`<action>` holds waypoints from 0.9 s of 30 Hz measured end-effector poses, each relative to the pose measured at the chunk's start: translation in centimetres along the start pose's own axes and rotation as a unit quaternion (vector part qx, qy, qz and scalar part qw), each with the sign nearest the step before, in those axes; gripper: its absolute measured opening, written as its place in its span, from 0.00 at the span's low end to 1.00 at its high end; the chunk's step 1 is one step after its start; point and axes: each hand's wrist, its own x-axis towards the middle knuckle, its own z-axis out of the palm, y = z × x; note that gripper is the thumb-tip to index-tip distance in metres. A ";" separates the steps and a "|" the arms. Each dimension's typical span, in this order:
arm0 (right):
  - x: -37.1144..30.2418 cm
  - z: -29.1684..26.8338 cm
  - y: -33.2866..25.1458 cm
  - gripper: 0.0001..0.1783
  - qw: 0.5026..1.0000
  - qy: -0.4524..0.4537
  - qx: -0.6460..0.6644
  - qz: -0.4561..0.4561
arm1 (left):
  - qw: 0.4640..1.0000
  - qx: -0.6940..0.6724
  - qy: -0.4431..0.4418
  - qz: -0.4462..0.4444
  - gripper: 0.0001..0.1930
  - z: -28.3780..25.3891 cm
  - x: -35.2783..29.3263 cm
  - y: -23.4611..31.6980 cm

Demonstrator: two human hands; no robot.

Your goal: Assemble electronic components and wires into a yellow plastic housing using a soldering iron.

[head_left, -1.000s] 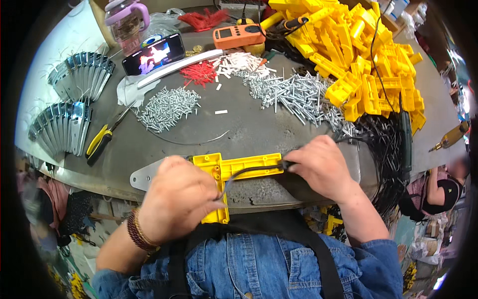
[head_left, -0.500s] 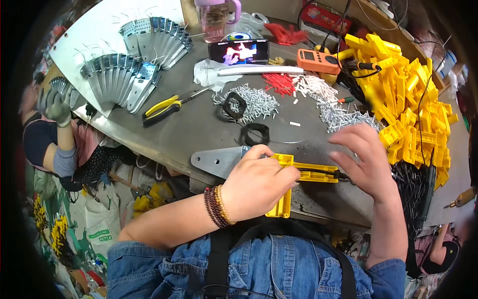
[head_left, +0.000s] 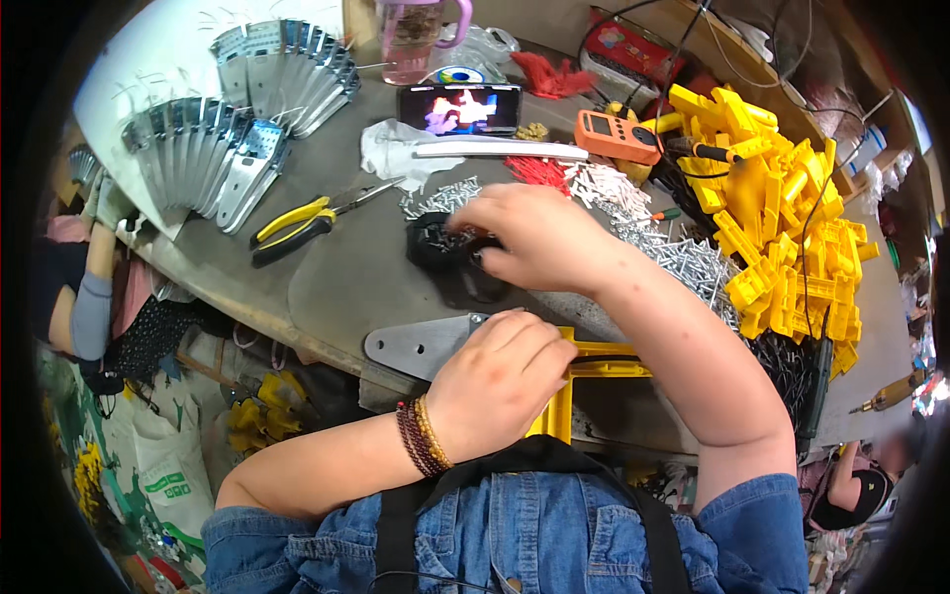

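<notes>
My left hand (head_left: 503,378) is closed over a yellow plastic housing (head_left: 550,420) just in front of me, near the table's front edge. A grey metal plate with holes (head_left: 416,346) sticks out to the left from under its fingers. My right hand (head_left: 534,236) reaches across to the middle of the table. Its fingers and thumb are bent around a black coil (head_left: 433,244), which is smeared by motion, beside a second dark ring (head_left: 483,285). The right forearm crosses over the right end of the housing and hides part of it.
Silver screws (head_left: 683,267) lie in heaps near red pieces (head_left: 539,172). Yellow housings (head_left: 792,228) are piled at right, beside an orange meter (head_left: 616,137). Pliers (head_left: 297,230), a lit phone (head_left: 459,109) and fanned metal plates (head_left: 188,148) occupy the left and back. Another person's arm (head_left: 94,287) shows far left.
My right hand has swung left and away from me, from beside the housing to the black coils, which have shifted a little. My left hand keeps its hold. The whole view has moved slightly.
</notes>
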 end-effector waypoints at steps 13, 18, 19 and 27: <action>-9.0 -7.4 0.9 0.16 0.956 0.291 -0.003 0.025 | 0.996 0.053 -0.074 0.006 0.18 0.1 1.0 1.1; -32.2 -13.7 -2.7 0.19 0.779 0.561 0.170 0.222 | 0.988 0.106 -0.108 0.030 0.16 -0.4 1.3 0.8; -37.1 -15.3 -3.7 0.16 0.739 0.630 0.089 0.222 | 0.988 0.103 -0.110 0.033 0.14 -0.2 1.4 1.1; -78.3 -14.3 -4.0 0.12 0.282 0.847 0.005 0.451 | 0.979 0.116 -0.162 0.033 0.13 0.3 2.5 2.5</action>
